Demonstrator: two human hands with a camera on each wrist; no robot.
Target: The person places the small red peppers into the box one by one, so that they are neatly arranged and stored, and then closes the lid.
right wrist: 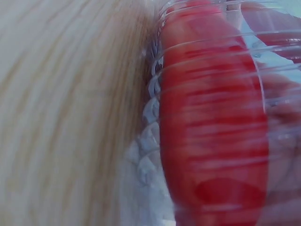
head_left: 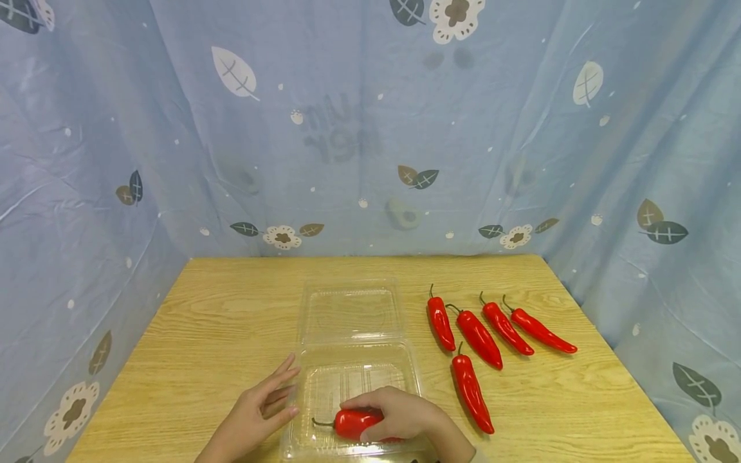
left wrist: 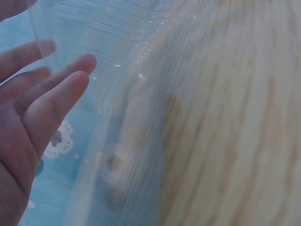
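Note:
A clear plastic clamshell box [head_left: 324, 386] lies with its lid [head_left: 352, 312] folded back, away from me. Inside the near part of the box, a red chili pepper [head_left: 350, 424] lies crosswise, stem to the left. My right hand [head_left: 405, 415] grips this pepper from above, thumb on the near side and fingers on the far side. Through the ribbed plastic wall, the right wrist view shows the pepper [right wrist: 214, 122] close up. My left hand [head_left: 255, 408] is at the box's left side with loosely bent fingers; its fingertips [left wrist: 87, 63] are by the clear wall, contact unclear.
Several more red chili peppers lie on the wooden table right of the box, one nearer pepper [head_left: 471, 392] apart from a row behind, which includes a plump pepper [head_left: 479, 337]. A blue patterned curtain [head_left: 359, 128] surrounds the table's back and sides.

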